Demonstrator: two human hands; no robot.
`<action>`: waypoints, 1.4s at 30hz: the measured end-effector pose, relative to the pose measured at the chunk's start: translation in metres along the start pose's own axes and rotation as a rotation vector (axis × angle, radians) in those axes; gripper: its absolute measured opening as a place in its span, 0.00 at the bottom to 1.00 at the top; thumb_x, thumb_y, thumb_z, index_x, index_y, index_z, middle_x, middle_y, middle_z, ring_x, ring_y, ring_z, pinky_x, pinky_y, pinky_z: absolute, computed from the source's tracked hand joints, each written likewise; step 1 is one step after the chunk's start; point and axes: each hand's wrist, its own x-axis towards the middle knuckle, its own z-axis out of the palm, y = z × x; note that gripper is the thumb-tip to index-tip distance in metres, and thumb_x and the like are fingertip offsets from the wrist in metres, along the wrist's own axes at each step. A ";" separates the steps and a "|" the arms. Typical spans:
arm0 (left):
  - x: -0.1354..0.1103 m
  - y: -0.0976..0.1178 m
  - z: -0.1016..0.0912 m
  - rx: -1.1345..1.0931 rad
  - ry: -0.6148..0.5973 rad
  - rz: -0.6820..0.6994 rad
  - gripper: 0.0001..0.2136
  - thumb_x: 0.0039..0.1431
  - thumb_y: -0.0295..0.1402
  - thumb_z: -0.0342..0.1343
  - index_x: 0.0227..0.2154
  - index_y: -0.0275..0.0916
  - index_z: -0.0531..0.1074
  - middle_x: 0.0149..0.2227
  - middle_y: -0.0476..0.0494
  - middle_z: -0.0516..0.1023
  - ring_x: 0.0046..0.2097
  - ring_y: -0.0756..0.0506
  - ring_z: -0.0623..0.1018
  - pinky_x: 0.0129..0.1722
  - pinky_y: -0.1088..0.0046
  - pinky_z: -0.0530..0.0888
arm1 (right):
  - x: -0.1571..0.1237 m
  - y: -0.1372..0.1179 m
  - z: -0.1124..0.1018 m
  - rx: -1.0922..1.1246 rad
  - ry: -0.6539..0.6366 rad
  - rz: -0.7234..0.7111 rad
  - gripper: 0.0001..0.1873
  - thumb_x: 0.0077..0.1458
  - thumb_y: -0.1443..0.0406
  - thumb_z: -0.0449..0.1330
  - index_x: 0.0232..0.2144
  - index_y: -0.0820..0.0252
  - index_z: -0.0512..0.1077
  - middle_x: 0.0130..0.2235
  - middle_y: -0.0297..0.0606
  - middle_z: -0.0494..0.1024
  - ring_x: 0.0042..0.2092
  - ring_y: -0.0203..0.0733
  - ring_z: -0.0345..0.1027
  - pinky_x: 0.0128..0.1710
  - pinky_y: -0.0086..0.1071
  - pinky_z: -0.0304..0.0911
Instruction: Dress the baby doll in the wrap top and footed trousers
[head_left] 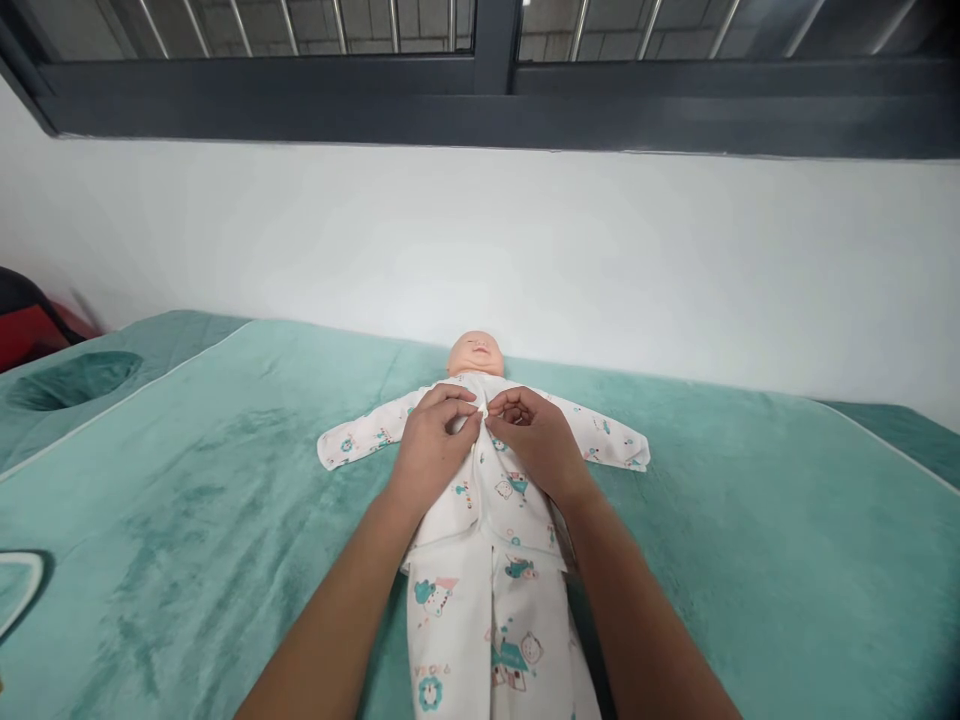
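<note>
A baby doll [475, 354] lies on its back on a teal blanket [225, 480], head toward the wall and sleeves spread to both sides. It wears a white printed top [495, 490] and matching trousers [465, 640]. My left hand [433, 445] and my right hand [536, 435] meet at the doll's upper chest. Both have their fingers curled and pinch the front edges of the top near the collar. My forearms run down along the doll's body.
The blanket covers a bed or table that ends at a white wall [525, 250] under a dark window frame [480, 90]. A red and black object [30, 325] sits at the far left. A pale rimmed thing [15, 585] shows at the left edge.
</note>
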 end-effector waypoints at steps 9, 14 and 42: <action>0.001 -0.003 0.003 -0.012 0.042 0.038 0.05 0.52 0.26 0.55 0.27 0.41 0.75 0.39 0.47 0.77 0.43 0.47 0.76 0.44 0.70 0.71 | 0.001 0.001 0.002 -0.035 0.006 0.002 0.07 0.46 0.64 0.60 0.31 0.56 0.71 0.26 0.29 0.68 0.29 0.35 0.60 0.30 0.29 0.54; 0.001 0.000 0.001 -0.051 0.018 0.006 0.06 0.52 0.27 0.54 0.26 0.41 0.75 0.38 0.47 0.77 0.42 0.47 0.76 0.42 0.71 0.71 | 0.002 0.001 0.002 -0.050 0.026 0.027 0.07 0.45 0.63 0.60 0.31 0.56 0.72 0.28 0.29 0.69 0.31 0.36 0.61 0.32 0.30 0.55; 0.003 -0.005 -0.002 -0.219 -0.021 -0.097 0.11 0.57 0.28 0.49 0.29 0.43 0.77 0.45 0.47 0.75 0.47 0.46 0.74 0.49 0.68 0.69 | 0.001 0.004 0.005 -0.015 0.058 -0.003 0.06 0.51 0.61 0.59 0.31 0.55 0.72 0.27 0.30 0.70 0.30 0.35 0.61 0.32 0.30 0.56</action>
